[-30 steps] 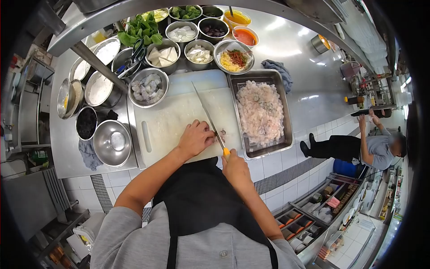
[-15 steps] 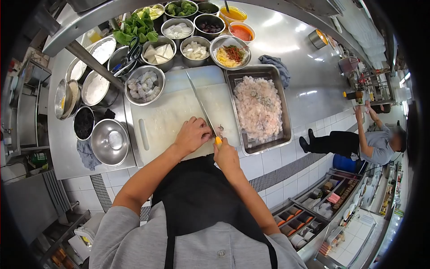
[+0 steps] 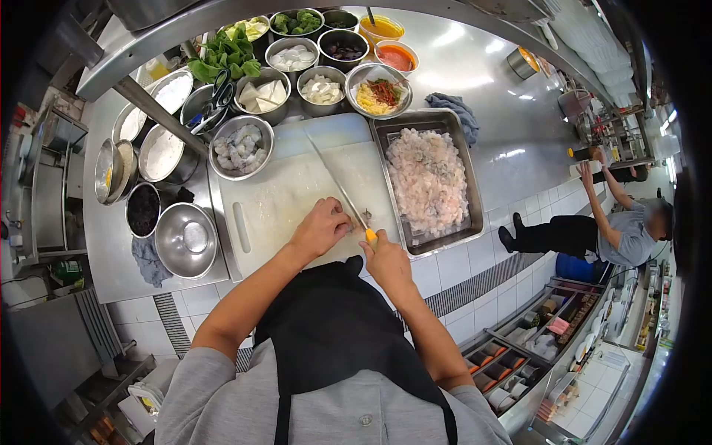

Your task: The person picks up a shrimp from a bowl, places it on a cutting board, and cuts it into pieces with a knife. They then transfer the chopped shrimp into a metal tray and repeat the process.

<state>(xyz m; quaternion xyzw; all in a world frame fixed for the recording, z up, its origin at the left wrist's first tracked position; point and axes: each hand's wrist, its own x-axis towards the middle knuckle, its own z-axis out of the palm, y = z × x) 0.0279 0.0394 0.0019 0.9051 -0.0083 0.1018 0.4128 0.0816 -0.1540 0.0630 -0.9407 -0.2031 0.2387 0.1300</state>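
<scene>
My right hand (image 3: 387, 258) is wrapped round the yellow handle of a long kitchen knife (image 3: 332, 170), whose blade lies diagonally over the white cutting board (image 3: 282, 189), tip pointing away from me. Left of the blade, my left hand (image 3: 322, 230) has its fingers curled and pinched together near the board; what they hold, if anything, is too small to tell. A small dark scrap (image 3: 366, 213) lies just right of the blade. Peeled raw shrimp (image 3: 241, 150) fill a steel bowl at the board's upper left. To the right, a steel tray (image 3: 475, 215) contains a heap of shrimp (image 3: 429, 178).
Bowls of ingredients, including broccoli (image 3: 297, 22) and orange sauce (image 3: 382, 28), line the back. A bare steel bowl (image 3: 185, 239) stands at left, near scissors (image 3: 222, 90). An overhead rail (image 3: 222, 13) crosses above. Another person (image 3: 630, 233) works at far right.
My right hand and the knife handle have shifted slightly right and down. My left hand stays pinched in nearly the same place. The view has moved a little.
</scene>
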